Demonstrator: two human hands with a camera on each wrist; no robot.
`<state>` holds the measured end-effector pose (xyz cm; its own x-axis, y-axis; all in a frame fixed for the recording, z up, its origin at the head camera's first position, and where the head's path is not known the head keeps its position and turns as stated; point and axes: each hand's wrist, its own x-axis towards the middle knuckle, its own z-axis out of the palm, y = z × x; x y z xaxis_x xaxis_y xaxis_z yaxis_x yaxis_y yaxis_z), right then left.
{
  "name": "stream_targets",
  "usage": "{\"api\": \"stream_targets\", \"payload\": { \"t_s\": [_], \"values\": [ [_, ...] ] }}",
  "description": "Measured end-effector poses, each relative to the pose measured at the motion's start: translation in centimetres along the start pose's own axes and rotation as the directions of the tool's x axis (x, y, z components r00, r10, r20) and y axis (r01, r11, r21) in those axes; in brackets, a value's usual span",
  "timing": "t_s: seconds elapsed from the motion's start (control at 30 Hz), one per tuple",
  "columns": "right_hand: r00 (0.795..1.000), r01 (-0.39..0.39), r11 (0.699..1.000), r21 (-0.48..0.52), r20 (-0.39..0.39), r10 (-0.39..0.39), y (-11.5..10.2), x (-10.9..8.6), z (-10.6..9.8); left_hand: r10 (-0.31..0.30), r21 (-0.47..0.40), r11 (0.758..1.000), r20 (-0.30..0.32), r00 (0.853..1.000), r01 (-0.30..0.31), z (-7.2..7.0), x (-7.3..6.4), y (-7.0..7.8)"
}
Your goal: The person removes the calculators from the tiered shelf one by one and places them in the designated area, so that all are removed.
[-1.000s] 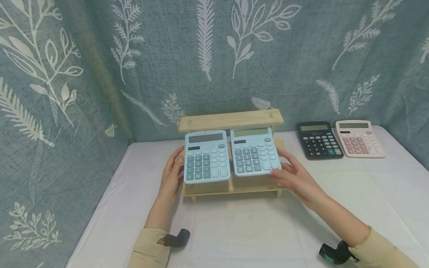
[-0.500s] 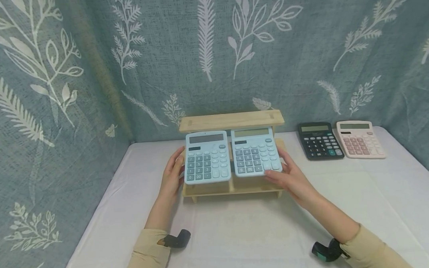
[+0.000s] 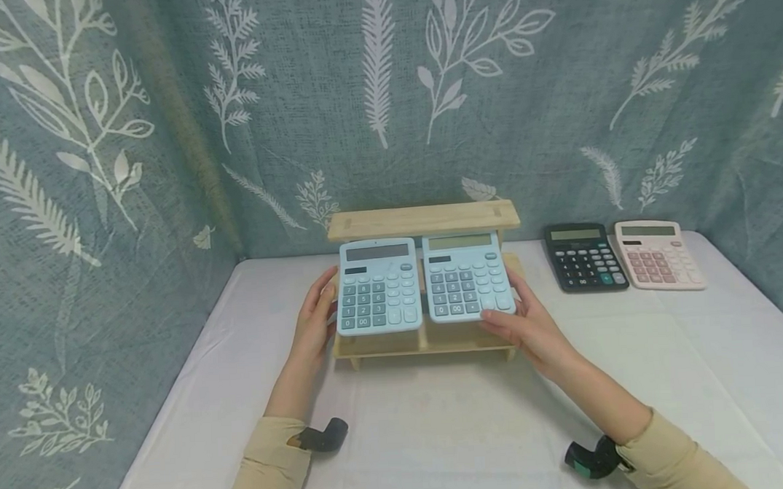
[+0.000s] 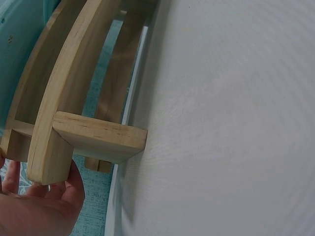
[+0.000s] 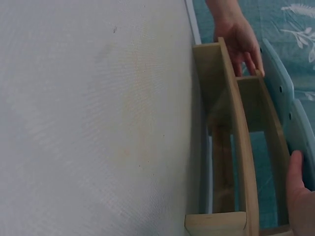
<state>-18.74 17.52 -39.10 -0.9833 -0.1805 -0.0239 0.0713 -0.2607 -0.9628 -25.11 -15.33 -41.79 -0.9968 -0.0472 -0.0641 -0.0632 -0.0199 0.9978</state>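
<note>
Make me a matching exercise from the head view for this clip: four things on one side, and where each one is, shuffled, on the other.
Things:
1. Black calculator
2. Pink-keyed calculator
3. Right hand
4. Wooden rack

Places:
A. Partly hidden behind the left light blue calculator and the right light blue calculator
B. On the white cloth, farthest right of all the calculators
C. At the lower right corner of the right light blue calculator, holding it
D. On the white cloth, second calculator from the right

Pairs: 1-D, 2-B, 3-C, 4-A
</note>
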Motion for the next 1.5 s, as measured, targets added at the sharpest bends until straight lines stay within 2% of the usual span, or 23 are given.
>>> {"api": "stream_targets", "payload": {
  "t_s": [0.33,0.7,1.5],
  "values": [
    [1.000,0.012,1.000,0.026,0.000,-0.012,0.0,-0.3,0.0,-0.010,0.006,1.000,0.000,1.000,0.010,0.2,0.0,0.1],
    [1.000,-0.021,0.998,0.054,-0.006,0.022,-0.2,-0.9,0.0,0.001,0.001,1.000,0.014,1.000,-0.001,0.1,0.1,0.2],
    [0.997,-0.072,0.997,0.034,-0.003,0.072,-0.1,-3.1,-1.7,-0.007,0.021,1.000,-0.002,1.000,0.007,0.0,0.0,0.0]
  ]
}}
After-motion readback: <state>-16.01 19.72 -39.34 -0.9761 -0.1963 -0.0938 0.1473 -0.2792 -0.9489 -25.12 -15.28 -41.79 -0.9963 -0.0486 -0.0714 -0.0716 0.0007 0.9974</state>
